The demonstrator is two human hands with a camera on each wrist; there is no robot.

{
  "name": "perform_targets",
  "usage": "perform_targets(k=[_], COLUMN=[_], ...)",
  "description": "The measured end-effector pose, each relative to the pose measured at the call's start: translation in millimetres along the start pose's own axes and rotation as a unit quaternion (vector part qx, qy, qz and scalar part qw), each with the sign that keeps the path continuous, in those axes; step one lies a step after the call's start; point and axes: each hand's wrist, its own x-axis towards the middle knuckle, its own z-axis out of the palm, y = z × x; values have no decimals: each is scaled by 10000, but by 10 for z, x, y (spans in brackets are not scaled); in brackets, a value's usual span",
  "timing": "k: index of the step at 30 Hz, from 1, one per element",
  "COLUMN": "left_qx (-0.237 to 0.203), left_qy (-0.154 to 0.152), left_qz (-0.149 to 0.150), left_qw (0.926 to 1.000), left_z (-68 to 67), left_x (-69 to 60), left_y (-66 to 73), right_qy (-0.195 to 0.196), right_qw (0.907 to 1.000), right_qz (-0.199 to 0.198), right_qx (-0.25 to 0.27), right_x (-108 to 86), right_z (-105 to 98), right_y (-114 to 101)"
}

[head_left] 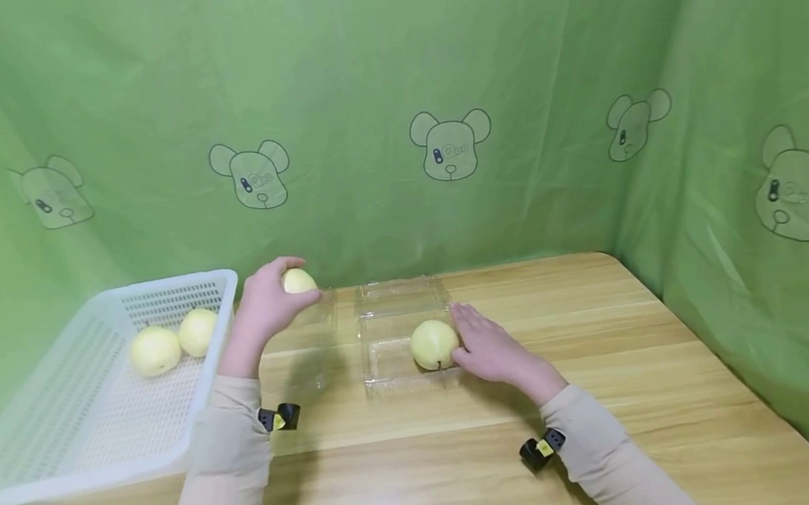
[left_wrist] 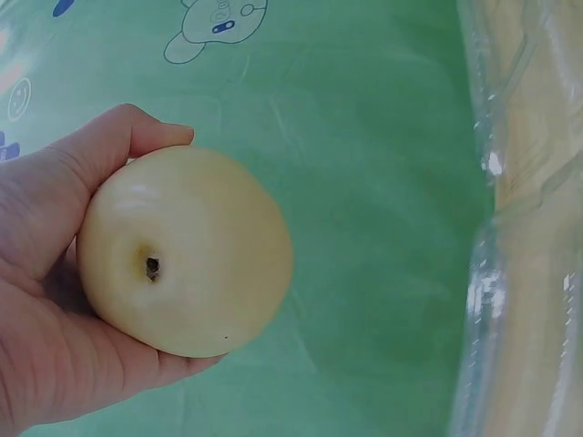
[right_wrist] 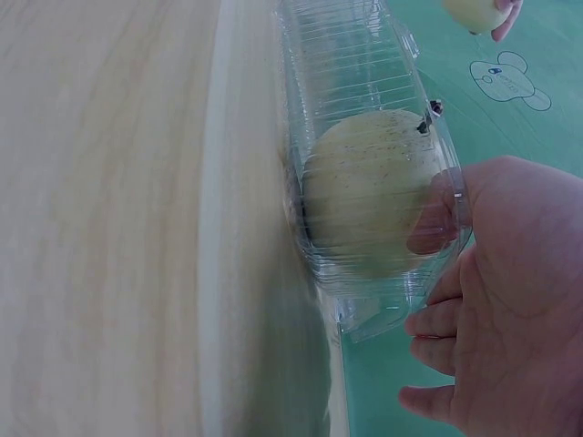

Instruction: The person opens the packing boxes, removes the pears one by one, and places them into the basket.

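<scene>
My left hand (head_left: 267, 301) grips a pale yellow pear (left_wrist: 187, 250) between thumb and fingers, held up near the back of the table. Below and beside it lies a clear plastic clamshell box (head_left: 306, 357), partly hidden by the arm and faint against the wood. In the middle of the table a second clear clamshell box (head_left: 387, 363) stands with its lid folded back, and another pear (head_left: 434, 344) sits in its right part. My right hand (head_left: 496, 352) rests against that box's right side, fingers fairly straight, its thumb at the rim beside the pear.
On the left a white perforated basket (head_left: 207, 411) holds two pears (head_left: 155, 350). A green curtain (head_left: 529, 220) printed with bear heads hangs behind and to the right of the wooden table (head_left: 593, 333).
</scene>
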Motion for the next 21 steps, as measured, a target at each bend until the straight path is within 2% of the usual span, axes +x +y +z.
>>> perform_targets(k=[9, 15, 21], left_qx=[268, 365, 643], left_qy=[-71, -27, 75], left_qz=[100, 52, -25], left_qw=[9996, 9993, 9979], left_z=[-241, -383, -557], left_x=[-33, -53, -62], left_y=[29, 31, 9], right_qy=[28, 25, 45], right_qw=[10000, 10000, 10000], right_qz=[-20, -26, -39], right_qx=[-74, -64, -75], right_x=[5, 12, 12], right_z=[20, 12, 21], right_y=[20, 13, 19])
